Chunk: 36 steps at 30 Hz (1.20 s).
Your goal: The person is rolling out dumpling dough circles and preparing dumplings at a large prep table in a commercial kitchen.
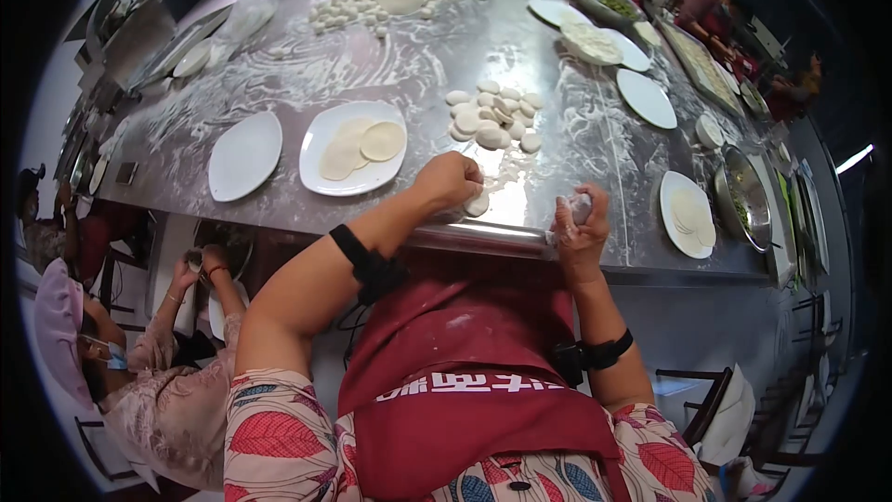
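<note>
Dough disc [477,204]: one small pale round, lying at the near edge of the counter [530,214], right by the fingertips of the left hand.
Left hand [451,179]: fingers curled and drawn narrow above the disc; whether they pinch it cannot be told.
Right hand [583,228]: floured, raised at the counter edge, fingers closed around a pale rounded object [581,208], its kind unclear.
Disc pile [492,137]: many small flattened rounds, heaped and overlapping, just beyond the left hand.
Plate with wrappers [313,137]: white, left of the pile; thin round wrappers [381,141] overlapping on it.
Bare plate [245,156]: white, beside the former, farther left.
Right-side plate [671,191]: white, carrying further thin rounds [689,212].
Metal bowl [759,195]: next to that plate, green contents inside.
Far dough pieces [348,11]: small lumps, scattered across the counter's far side.
Flour [372,65]: white smears over the metal surface.
Co-worker [177,400]: seated at left, pink cap, patterned sleeves.
</note>
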Motion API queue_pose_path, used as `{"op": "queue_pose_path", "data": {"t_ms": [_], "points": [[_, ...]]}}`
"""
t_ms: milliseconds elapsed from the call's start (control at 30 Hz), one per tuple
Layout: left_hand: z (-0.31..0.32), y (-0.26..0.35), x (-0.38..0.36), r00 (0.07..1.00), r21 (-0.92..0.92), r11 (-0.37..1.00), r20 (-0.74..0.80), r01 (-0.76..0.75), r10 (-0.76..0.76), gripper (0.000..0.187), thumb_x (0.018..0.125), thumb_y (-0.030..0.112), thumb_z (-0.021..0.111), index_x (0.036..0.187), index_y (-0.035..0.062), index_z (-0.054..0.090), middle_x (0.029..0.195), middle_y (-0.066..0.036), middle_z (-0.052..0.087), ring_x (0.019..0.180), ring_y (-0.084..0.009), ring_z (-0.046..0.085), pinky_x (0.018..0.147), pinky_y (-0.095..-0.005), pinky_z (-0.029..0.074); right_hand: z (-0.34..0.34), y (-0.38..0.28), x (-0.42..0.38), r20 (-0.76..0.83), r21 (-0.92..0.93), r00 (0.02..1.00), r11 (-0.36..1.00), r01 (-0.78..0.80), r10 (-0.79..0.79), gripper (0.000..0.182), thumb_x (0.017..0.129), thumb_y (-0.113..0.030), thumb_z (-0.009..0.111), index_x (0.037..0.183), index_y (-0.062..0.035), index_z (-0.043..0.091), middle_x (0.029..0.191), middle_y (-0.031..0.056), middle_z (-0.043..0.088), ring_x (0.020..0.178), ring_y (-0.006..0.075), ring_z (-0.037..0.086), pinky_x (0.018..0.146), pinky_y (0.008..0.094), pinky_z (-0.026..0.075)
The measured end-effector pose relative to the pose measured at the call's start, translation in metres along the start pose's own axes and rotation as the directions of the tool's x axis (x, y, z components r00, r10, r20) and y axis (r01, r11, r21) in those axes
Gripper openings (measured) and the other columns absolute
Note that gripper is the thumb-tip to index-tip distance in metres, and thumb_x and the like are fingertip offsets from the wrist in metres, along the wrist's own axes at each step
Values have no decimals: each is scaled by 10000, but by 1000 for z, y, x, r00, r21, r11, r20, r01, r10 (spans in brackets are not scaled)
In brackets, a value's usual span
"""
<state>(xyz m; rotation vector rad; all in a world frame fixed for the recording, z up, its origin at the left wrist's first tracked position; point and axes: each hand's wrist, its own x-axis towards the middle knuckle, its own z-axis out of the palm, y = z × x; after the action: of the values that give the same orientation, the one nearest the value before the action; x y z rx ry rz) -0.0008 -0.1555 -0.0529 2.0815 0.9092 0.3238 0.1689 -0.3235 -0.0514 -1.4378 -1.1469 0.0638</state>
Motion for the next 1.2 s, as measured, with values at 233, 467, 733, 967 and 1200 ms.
{"op": "queue_pose_path", "data": {"t_ms": [233,467,733,967,1200], "points": [[-3,22,-3,999,237,971,39,-40,31,182,713,161,645,843,44,696,750,-159,659,697,-259,644,664,-351,491,30,29,48,38,-84,999,996,15,-12,293,802,-45,614,1041,-73,447,657,128,477,469,188,455,460,334,385],[0,7,2,982,-131,980,138,149,-131,159,734,118,597,823,2,660,762,-164,647,692,-277,641,670,-363,496,-1,-4,3,9,-102,1000,995,15,-14,281,813,-15,605,1032,-75,440,678,81,537,525,141,553,465,294,419],[5,25,15,984,239,960,135,-146,116,155,717,125,632,823,16,662,761,-162,649,746,-280,634,688,-366,483,26,24,48,53,-169,998,985,34,-26,279,819,-52,605,1043,-70,441,714,143,539,556,223,576,506,342,432],[-3,15,8,961,142,966,202,-217,186,151,716,98,631,842,15,648,779,-160,649,759,-295,627,697,-370,478,2,5,10,33,-93,999,996,19,-16,290,811,-53,624,1041,-53,447,739,159,541,574,245,577,523,333,439],[0,23,21,961,251,941,217,-225,172,157,728,82,629,863,4,635,798,-160,643,747,-278,623,691,-365,479,23,19,48,48,-209,996,974,89,-80,319,790,-48,633,1051,-45,450,747,186,559,636,362,592,563,387,458]]}}
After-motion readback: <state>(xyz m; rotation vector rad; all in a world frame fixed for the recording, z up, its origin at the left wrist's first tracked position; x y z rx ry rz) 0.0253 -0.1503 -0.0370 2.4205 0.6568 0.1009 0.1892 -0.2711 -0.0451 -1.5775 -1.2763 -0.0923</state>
